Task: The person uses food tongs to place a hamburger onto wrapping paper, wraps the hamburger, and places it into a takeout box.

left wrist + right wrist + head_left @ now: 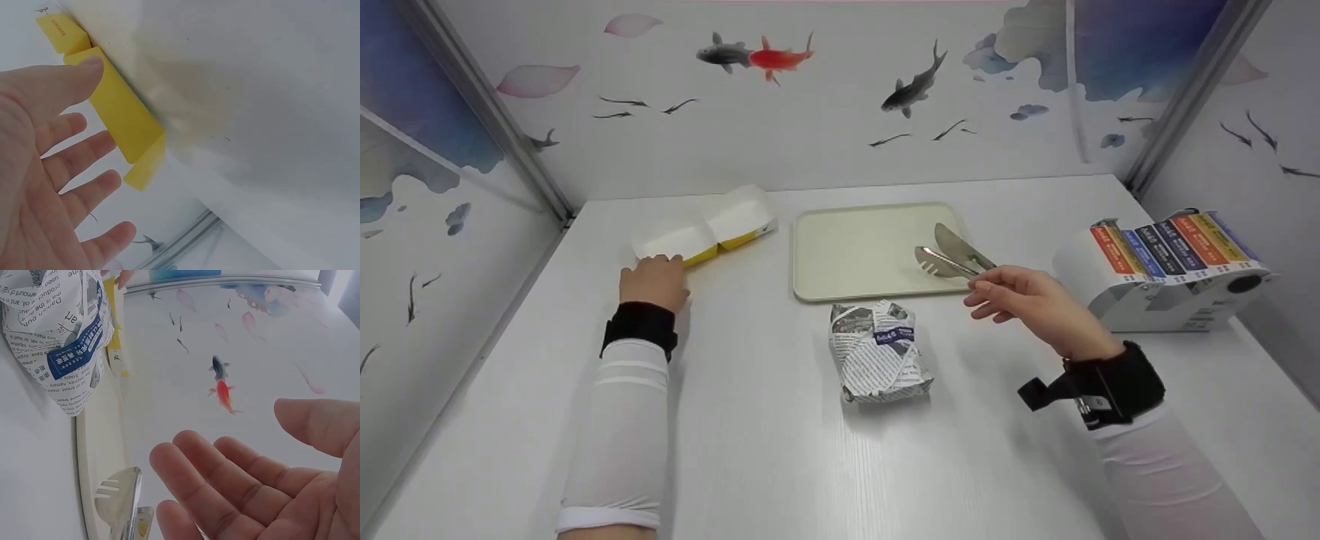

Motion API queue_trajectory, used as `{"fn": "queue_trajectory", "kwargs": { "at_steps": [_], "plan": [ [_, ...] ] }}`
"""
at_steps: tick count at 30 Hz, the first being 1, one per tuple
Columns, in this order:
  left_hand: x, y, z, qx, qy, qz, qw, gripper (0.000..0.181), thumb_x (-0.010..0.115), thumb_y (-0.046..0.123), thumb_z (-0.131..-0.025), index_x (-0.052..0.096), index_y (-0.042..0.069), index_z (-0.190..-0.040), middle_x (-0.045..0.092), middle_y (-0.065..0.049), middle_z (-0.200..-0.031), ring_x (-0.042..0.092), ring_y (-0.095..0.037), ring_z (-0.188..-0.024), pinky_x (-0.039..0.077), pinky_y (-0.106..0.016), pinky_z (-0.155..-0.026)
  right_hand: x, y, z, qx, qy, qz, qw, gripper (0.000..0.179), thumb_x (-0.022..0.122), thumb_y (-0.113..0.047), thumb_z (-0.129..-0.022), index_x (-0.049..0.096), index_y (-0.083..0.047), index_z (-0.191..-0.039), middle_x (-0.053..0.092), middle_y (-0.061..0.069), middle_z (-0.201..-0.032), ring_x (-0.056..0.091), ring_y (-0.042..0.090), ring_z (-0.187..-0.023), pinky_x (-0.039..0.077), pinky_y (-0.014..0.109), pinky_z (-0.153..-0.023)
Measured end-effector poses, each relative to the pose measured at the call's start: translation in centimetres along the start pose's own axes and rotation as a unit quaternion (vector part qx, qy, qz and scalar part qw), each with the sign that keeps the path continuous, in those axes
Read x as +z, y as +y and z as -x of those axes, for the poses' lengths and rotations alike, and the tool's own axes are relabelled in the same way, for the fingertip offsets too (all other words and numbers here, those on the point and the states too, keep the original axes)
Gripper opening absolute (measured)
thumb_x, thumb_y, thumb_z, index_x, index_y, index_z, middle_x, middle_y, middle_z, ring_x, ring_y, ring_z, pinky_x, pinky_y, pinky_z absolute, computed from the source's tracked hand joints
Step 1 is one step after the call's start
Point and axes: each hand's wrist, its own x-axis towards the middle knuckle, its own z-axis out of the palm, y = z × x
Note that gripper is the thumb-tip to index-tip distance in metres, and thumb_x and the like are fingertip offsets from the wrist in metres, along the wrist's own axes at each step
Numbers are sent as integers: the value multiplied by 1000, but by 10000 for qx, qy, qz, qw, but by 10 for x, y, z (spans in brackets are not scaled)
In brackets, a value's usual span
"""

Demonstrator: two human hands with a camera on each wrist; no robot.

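In the head view my left hand (654,283) is at the near end of an opened takeaway box (671,238), white inside with yellow sides. The left wrist view shows the thumb against the yellow side (121,109), fingers spread loosely. My right hand (1024,300) hovers by the tray's right edge, fingertips at the handle ends of a metal spork (934,264) and knife (956,241). In the right wrist view its fingers (225,489) are relaxed and the palm holds nothing. A newspaper-print wrapped packet (880,352) lies between the hands.
A cream tray (847,251) lies at the back middle, the cutlery over its right side. Far right stands a white rack (1162,300) of colourful packets (1181,244). Printed walls (825,142) enclose the white table (780,465) at the back and sides.
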Motion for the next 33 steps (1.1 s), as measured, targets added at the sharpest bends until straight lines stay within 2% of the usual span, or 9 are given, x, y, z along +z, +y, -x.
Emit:
{"fn": "queue_trajectory", "kwargs": {
  "at_steps": [4,8,13,17,21,23,26,30,33],
  "plan": [
    [-1,-2,6,97,105,-181,9997,36,72,18,-97,69,-7,-122,71,-31,-116,68,-50,-109,57,-65,-92,1,-2,0,12,-18,58,10000,40,53,-27,-111,60,6,-132,76,-9,-108,74,3,-98,57,24,-89],
    [-5,-2,15,309,246,-292,9988,22,73,13,-95,73,-5,-107,74,-27,-102,72,-47,-96,59,-62,-86,1,-4,0,22,-20,103,9999,40,52,-28,-112,60,6,-133,76,-7,-110,74,3,-98,57,23,-89],
    [-8,0,30,617,454,-278,9967,10,73,5,-92,74,-3,-98,76,-24,-93,73,-44,-86,59,-60,-79,0,-5,0,19,-54,103,9999,41,52,-28,-112,59,5,-134,77,-6,-112,74,3,-99,57,24,-90],
    [-7,4,41,856,628,-40,9943,8,73,3,-91,77,-2,-96,76,-22,-91,73,-42,-82,59,-58,-74,-2,-5,0,21,-45,140,9999,41,51,-29,-112,59,5,-133,77,-12,-109,74,2,-99,57,23,-89],
    [-7,13,54,1144,895,134,9893,6,76,3,-90,78,-1,-93,76,-19,-87,71,-37,-76,58,-52,-68,-3,-6,1,11,-39,185,9998,40,52,-29,-112,60,4,-133,76,-15,-105,74,2,-99,56,23,-89],
    [-5,20,62,1325,1096,129,9850,3,78,2,-88,77,0,-89,75,-17,-83,69,-34,-72,57,-48,-65,-3,-5,1,-13,-47,172,9998,39,52,-28,-112,60,4,-133,76,-14,-106,74,2,-99,56,23,-89],
    [-2,35,78,1698,1480,8,9743,8,82,1,-83,74,2,-82,72,-14,-77,67,-30,-67,56,-43,-61,-2,-5,2,-72,-62,202,9998,40,51,-27,-112,59,5,-134,76,-11,-108,74,1,-99,56,23,-90],
    [1,62,101,2304,1966,-116,9530,15,85,-1,-79,71,5,-76,69,-9,-71,64,-25,-62,54,-37,-55,-2,-6,4,-47,-43,306,9995,39,51,-27,-112,61,3,-133,77,-9,-109,74,2,-99,56,23,-89],
    [1,85,122,2746,2193,-137,9361,18,83,-5,-77,70,7,-73,66,-6,-67,60,-20,-58,50,-33,-51,-2,-6,5,-69,-50,335,9994,38,52,-27,-112,61,4,-132,77,-10,-107,74,2,-99,57,23,-89]
  ]
}}
